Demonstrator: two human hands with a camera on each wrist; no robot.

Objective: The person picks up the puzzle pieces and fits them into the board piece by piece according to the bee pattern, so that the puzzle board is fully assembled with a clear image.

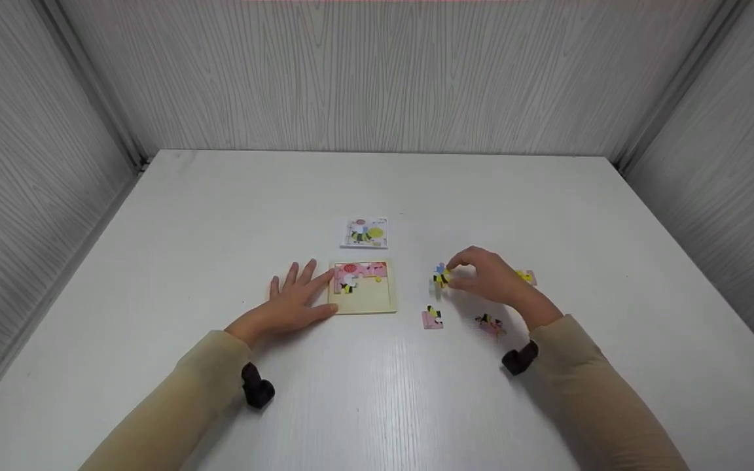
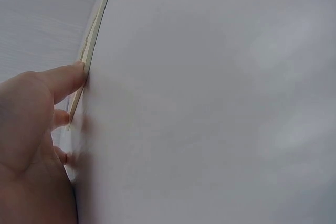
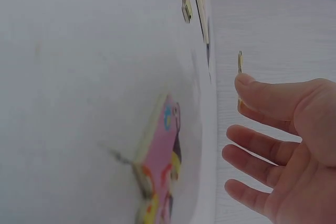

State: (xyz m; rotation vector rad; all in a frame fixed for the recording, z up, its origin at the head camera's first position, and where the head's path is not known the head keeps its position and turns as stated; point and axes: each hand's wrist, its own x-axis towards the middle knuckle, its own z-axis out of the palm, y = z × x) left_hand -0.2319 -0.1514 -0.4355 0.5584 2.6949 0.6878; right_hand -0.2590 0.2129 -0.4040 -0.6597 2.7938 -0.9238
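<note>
A square wooden puzzle board (image 1: 367, 302) lies mid-table, its upper part filled with pink, red and bee-patterned pieces. My left hand (image 1: 293, 304) rests at the board's left edge with fingers spread; in the left wrist view the thumb (image 2: 68, 80) touches the rim. Right of the board, my right hand (image 1: 491, 278) pinches a yellow, black and blue puzzle piece (image 1: 441, 276) between thumb and index finger, raised above the table. In the right wrist view that piece (image 3: 240, 61) appears edge-on, and the other fingers are loosely bent.
A pink piece with a bee pattern (image 1: 432, 318) lies just right of the board. Another pink and black piece (image 1: 491, 324) is below my right hand, and a yellow piece (image 1: 526, 277) lies partly behind it. A picture card (image 1: 364, 233) lies beyond the board.
</note>
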